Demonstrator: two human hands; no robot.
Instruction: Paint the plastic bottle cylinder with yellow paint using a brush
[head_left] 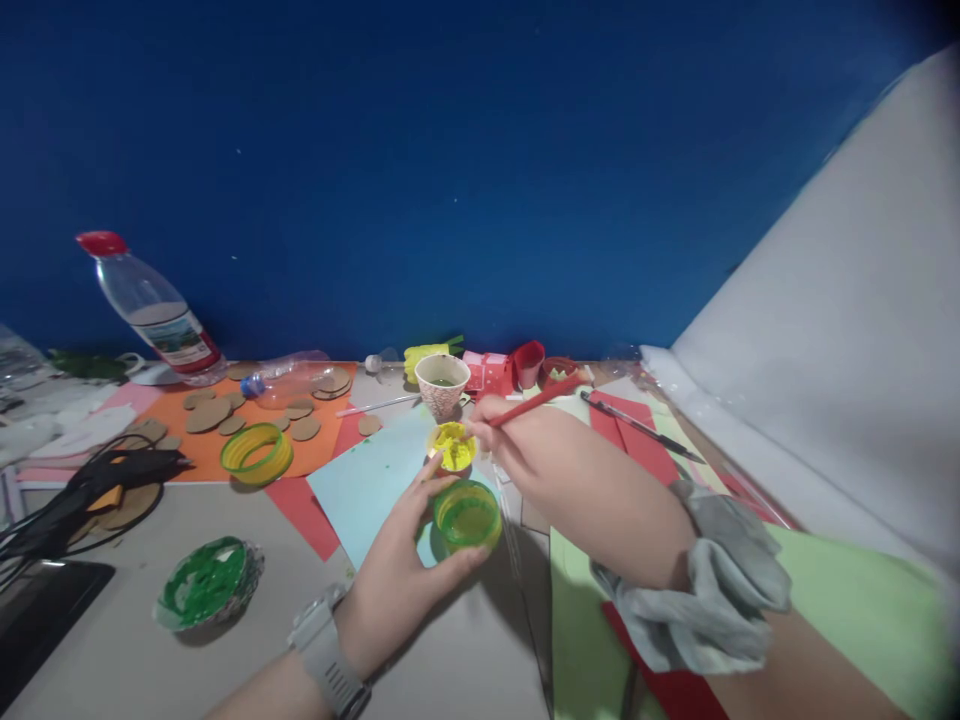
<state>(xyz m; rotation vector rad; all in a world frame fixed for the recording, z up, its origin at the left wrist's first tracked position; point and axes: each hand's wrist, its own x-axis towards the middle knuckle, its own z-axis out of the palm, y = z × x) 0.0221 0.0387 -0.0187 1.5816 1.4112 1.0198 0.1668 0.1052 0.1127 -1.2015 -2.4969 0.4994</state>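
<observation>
Red stick (540, 398) in right hand (506, 438), tip unclear

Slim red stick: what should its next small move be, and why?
Perhaps bring the slim red stick from the thick bright yellow paint towards the translucent green round container: the right hand holds it at the paint, while the left hand curves beside that container.

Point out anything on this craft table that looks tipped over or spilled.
The blue-capped clear plastic bottle lies on its side over the orange paper, near cardboard discs. It looks tipped over because the red-capped bottle stands on its base. I see no spill beside it.
</observation>
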